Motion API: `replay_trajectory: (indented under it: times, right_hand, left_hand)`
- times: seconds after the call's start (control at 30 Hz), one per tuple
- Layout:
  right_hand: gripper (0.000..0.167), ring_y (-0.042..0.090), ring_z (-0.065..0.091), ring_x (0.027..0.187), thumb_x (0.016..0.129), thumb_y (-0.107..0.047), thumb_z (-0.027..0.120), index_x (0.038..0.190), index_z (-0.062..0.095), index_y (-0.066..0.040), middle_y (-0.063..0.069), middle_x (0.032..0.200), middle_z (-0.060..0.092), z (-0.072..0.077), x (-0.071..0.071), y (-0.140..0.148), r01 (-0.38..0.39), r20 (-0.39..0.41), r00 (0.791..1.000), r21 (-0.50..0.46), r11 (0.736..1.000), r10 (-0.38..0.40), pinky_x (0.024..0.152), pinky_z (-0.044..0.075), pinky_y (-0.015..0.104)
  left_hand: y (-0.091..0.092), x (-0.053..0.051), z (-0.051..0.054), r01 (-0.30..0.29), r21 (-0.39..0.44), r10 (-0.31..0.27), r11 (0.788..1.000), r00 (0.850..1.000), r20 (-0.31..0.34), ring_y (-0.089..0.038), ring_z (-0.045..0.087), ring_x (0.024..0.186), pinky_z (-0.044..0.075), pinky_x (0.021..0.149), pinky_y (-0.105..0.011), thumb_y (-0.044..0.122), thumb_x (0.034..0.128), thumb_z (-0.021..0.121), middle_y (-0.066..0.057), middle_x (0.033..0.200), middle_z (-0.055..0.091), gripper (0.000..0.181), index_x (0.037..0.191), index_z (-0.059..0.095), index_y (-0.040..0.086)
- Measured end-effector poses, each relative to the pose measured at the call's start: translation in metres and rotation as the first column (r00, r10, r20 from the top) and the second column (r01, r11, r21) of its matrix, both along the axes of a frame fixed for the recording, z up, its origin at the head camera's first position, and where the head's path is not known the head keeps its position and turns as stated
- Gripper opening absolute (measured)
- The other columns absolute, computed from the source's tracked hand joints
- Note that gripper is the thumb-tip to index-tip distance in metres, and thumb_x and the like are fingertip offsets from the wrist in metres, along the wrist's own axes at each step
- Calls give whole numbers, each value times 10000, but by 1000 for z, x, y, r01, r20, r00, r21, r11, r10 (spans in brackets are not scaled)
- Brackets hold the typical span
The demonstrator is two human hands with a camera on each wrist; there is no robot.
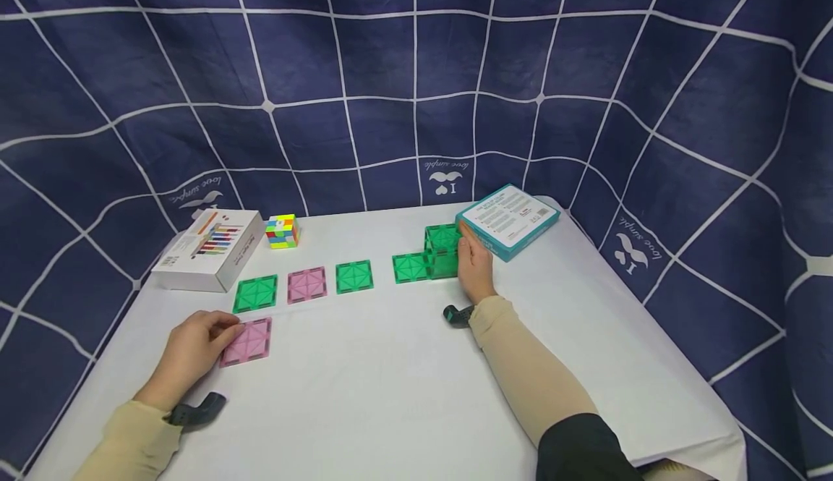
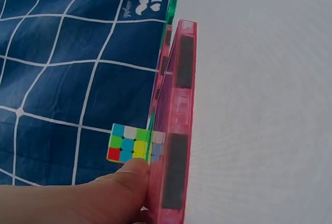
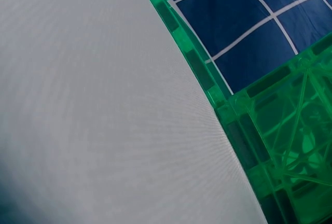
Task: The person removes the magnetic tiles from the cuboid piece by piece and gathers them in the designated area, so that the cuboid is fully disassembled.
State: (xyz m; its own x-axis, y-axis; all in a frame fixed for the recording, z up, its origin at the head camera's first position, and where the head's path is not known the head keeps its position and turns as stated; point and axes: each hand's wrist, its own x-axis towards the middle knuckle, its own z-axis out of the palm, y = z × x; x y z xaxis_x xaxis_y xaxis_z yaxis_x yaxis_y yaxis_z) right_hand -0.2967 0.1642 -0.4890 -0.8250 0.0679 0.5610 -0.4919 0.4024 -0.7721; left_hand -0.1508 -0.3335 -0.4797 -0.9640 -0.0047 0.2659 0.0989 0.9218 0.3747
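My left hand [image 1: 189, 356] pinches the edge of a pink square tile [image 1: 251, 341] at the left of the table. In the left wrist view the thumb [image 2: 122, 185] lies against that pink tile [image 2: 179, 115], seen edge-on. My right hand [image 1: 476, 267] rests with extended fingers along the right side of a green see-through cube [image 1: 442, 249]. A flat green tile [image 1: 410, 267] adjoins the cube's left side. The right wrist view shows the green cube [image 3: 301, 146] and the flat tile [image 3: 189, 58], but no fingers.
A green tile [image 1: 256, 294], a pink tile [image 1: 306, 285] and another green tile [image 1: 354, 277] lie in a row. Behind them are a white box [image 1: 208, 249] and a colour cube [image 1: 282, 231]. A teal-edged box [image 1: 509, 220] lies behind my right hand.
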Motion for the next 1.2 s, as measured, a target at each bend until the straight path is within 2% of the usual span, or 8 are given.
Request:
replay_trajectory:
  times: [0.13, 0.27, 0.4, 0.5, 0.7, 0.83, 1.0, 1.2]
  right_hand:
    - [460, 373, 387, 1497, 1138, -231, 366, 1515, 470, 11, 187, 1575, 465, -1, -1, -1, -5, -4, 1000, -5, 1000, 5, 1247, 291, 447]
    - [456, 386, 385, 1494, 1135, -224, 372, 1511, 475, 14, 192, 1572, 466, 1, -2, -2, -4, -8, 1000, -1, 1000, 4, 1249, 289, 443]
    - [451, 402, 391, 1486, 1135, -218, 376, 1506, 480, 16, 214, 1561, 472, 2, -5, -1, -2, -25, 1000, 0, 1000, 2, 1246, 293, 450]
    - [459, 393, 395, 1487, 1136, -228, 373, 1505, 478, 23, 207, 1562, 473, 1, -5, -1, -3, -21, 1000, 2, 1000, 3, 1242, 299, 456]
    - [468, 359, 384, 1501, 1139, -244, 364, 1516, 468, 13, 186, 1576, 464, -3, 0, 1, 0, 14, 1000, -2, 1000, 0, 1244, 297, 455]
    - [459, 349, 383, 1503, 1138, -248, 367, 1522, 474, -21, 174, 1576, 469, -9, 3, 0, 5, 36, 999, -15, 1000, -5, 1244, 297, 450]
    - [454, 346, 374, 1509, 1139, -239, 366, 1526, 468, -25, 186, 1578, 461, -11, 1, -3, -16, 27, 999, -13, 1000, 16, 1245, 293, 449]
    - [454, 371, 385, 1498, 1139, -233, 366, 1518, 475, -9, 192, 1570, 469, -5, -4, -1, -5, -5, 1000, -10, 1000, 5, 1243, 299, 448]
  left_hand:
    - [12, 4, 10, 10, -30, -12, 1000, 998, -66, -314, 611, 827, 525, 687, -491, 141, 869, 815, -194, 966, 635, 282, 1080, 732, -27]
    - [45, 1, 22, 104, -31, -107, 994, 987, -116, -318, 621, 917, 549, 762, -538, 157, 879, 811, -158, 1050, 660, 270, 1115, 743, 45]
    - [89, -17, 24, 274, 17, -271, 962, 957, -100, -325, 635, 1054, 536, 896, -553, 181, 908, 792, -109, 1137, 690, 299, 1179, 728, 70]
    - [130, -33, 27, 390, 72, -387, 918, 921, -53, -343, 632, 1170, 508, 999, -561, 232, 928, 779, -118, 1227, 696, 392, 1266, 692, 52]
    - [205, -73, 29, 474, 139, -483, 869, 875, 34, -387, 548, 1356, 435, 1135, -538, 310, 963, 735, -199, 1435, 602, 602, 1439, 555, -11]
    - [236, -98, 24, 430, 110, -441, 896, 890, 113, -400, 448, 1439, 363, 1168, -595, 355, 981, 699, -205, 1514, 529, 677, 1505, 475, -9]
    - [249, -114, 10, 322, 30, -321, 946, 924, 209, -408, 227, 1549, 238, 1166, -648, 472, 998, 635, -180, 1626, 390, 778, 1570, 379, 11]
    - [252, -122, 0, 349, -19, -337, 937, 917, 214, -409, 141, 1575, 119, 1187, -667, 530, 1024, 566, -171, 1669, 309, 818, 1612, 292, 32]
